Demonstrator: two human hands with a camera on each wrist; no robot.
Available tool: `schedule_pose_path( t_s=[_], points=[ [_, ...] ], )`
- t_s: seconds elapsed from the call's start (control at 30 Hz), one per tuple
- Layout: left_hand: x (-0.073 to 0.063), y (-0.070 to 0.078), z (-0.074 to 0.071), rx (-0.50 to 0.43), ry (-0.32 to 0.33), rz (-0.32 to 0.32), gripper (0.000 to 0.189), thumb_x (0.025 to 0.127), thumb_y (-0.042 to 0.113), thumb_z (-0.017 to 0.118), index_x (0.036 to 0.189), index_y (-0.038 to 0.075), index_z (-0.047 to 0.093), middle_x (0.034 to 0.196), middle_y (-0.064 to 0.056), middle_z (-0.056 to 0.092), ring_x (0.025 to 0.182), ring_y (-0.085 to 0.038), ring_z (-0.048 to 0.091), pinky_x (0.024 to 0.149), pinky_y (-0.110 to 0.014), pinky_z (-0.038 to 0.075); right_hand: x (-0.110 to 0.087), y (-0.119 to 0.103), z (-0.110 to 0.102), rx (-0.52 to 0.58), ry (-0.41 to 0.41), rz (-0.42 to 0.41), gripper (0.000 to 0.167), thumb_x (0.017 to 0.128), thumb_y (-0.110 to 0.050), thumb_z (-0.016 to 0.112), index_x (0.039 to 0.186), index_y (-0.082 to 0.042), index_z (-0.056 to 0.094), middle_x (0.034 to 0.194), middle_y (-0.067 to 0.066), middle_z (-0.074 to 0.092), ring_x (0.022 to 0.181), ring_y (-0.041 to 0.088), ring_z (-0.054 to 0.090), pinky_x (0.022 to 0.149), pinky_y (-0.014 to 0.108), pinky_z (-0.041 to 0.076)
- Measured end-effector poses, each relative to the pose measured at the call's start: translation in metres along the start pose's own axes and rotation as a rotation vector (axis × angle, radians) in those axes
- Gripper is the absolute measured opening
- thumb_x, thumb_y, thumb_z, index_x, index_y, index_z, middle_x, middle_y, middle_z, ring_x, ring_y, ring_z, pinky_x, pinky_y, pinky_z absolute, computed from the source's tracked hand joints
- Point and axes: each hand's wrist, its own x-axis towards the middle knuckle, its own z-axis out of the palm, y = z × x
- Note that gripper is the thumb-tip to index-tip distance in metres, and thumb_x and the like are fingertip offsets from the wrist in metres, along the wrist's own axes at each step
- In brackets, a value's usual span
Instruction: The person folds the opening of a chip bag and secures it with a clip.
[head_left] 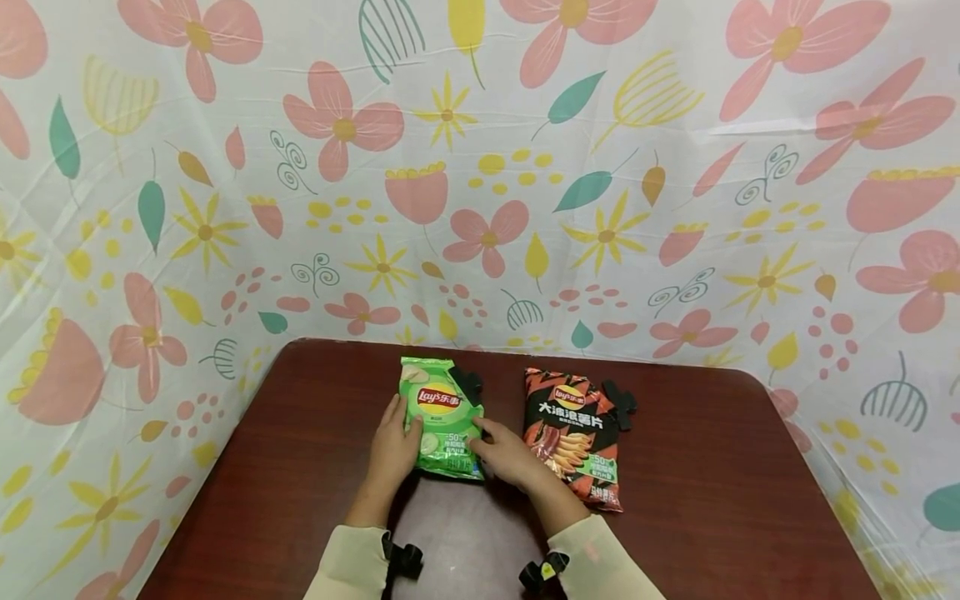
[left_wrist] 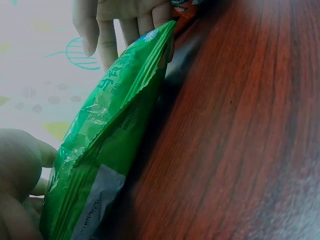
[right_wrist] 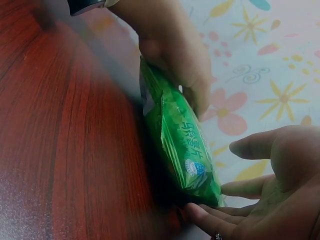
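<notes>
A green bag of Lay's potato chips (head_left: 438, 417) stands tilted back on the table, propped near a black holder (head_left: 470, 385). My left hand (head_left: 395, 443) holds its left edge, thumb at the front, the other fingers along the side. The right hand (head_left: 510, 452) is at the lower right edge; in the right wrist view its fingers (right_wrist: 250, 189) are spread, with fingertips right at the bag's corner. From the left wrist view, the bag's bottom seam (left_wrist: 125, 107) shows above the tabletop.
Right of the hands, a black and red bag of Lay's chips (head_left: 573, 437) leans by a second black holder (head_left: 620, 405). The dark red wooden table (head_left: 720, 500) ends at a flower-printed cloth (head_left: 487, 250) at the back and sides.
</notes>
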Motion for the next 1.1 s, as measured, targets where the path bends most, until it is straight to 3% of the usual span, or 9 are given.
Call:
schedule_pose_path(
  t_s=[0.07, 0.13, 0.2, 0.6, 0.77, 0.93, 1.1],
  points=[
    [0.0, 0.0, 0.0, 0.004, -0.002, 0.002, 0.059, 0.103, 0.028, 0.053, 0.152, -0.003, 0.04, 0.162, -0.023, 0.033, 0.143, -0.048, 0.039, 0.113, -0.063, 0.037, 0.0, 0.0, 0.0, 0.003, 0.002, 0.002, 0.058, 0.103, -0.028, 0.055, 0.155, -0.005, 0.041, 0.121, 0.03, 0.065, 0.097, 0.04, 0.067, 0.097, 0.048, 0.051],
    [0.0, 0.0, 0.0, 0.004, -0.009, -0.005, 0.059, 0.104, 0.028, 0.053, 0.153, -0.003, 0.04, 0.163, -0.022, 0.032, 0.144, -0.047, 0.038, 0.114, -0.063, 0.036, 0.0, 0.0, 0.0, -0.006, 0.01, 0.003, 0.058, 0.103, -0.029, 0.056, 0.154, -0.006, 0.042, 0.138, 0.023, 0.059, 0.116, 0.037, 0.063, 0.102, 0.052, 0.048],
    [0.0, 0.0, -0.001, 0.01, -0.013, -0.004, 0.059, 0.104, 0.027, 0.053, 0.153, -0.003, 0.04, 0.163, -0.022, 0.032, 0.144, -0.047, 0.038, 0.114, -0.063, 0.036, 0.0, 0.0, 0.0, -0.015, 0.014, 0.004, 0.058, 0.102, -0.029, 0.056, 0.154, -0.006, 0.042, 0.144, 0.023, 0.055, 0.126, 0.036, 0.058, 0.104, 0.054, 0.046],
    [0.0, 0.002, -0.004, -0.015, -0.015, -0.02, 0.061, 0.104, 0.032, 0.054, 0.153, -0.002, 0.04, 0.163, -0.021, 0.032, 0.146, -0.045, 0.038, 0.115, -0.062, 0.036, 0.002, -0.001, 0.001, -0.036, 0.026, 0.014, 0.056, 0.103, -0.029, 0.056, 0.153, -0.007, 0.044, 0.149, 0.025, 0.051, 0.134, 0.041, 0.052, 0.108, 0.06, 0.042],
    [0.001, 0.003, -0.005, -0.025, -0.007, -0.027, 0.061, 0.103, 0.031, 0.056, 0.153, 0.0, 0.04, 0.162, -0.023, 0.033, 0.144, -0.047, 0.039, 0.114, -0.063, 0.036, 0.003, -0.002, 0.0, -0.043, 0.038, 0.007, 0.055, 0.102, -0.028, 0.056, 0.151, -0.005, 0.046, 0.154, 0.028, 0.04, 0.142, 0.045, 0.041, 0.112, 0.062, 0.037],
    [0.001, 0.004, -0.007, -0.04, 0.022, -0.02, 0.059, 0.102, 0.029, 0.057, 0.152, 0.0, 0.043, 0.16, -0.023, 0.035, 0.141, -0.048, 0.042, 0.112, -0.063, 0.038, 0.001, -0.005, -0.001, -0.053, 0.062, 0.004, 0.053, 0.102, -0.026, 0.056, 0.148, -0.002, 0.049, 0.155, 0.028, 0.035, 0.143, 0.047, 0.038, 0.113, 0.062, 0.035],
    [0.002, 0.008, -0.01, -0.053, 0.073, 0.005, 0.054, 0.102, 0.026, 0.057, 0.149, -0.001, 0.047, 0.156, -0.023, 0.04, 0.14, -0.045, 0.044, 0.111, -0.062, 0.04, 0.001, -0.009, -0.005, -0.049, 0.098, -0.011, 0.05, 0.102, -0.023, 0.055, 0.147, -0.002, 0.05, 0.155, 0.026, 0.035, 0.138, 0.044, 0.043, 0.109, 0.062, 0.038]
  ],
)
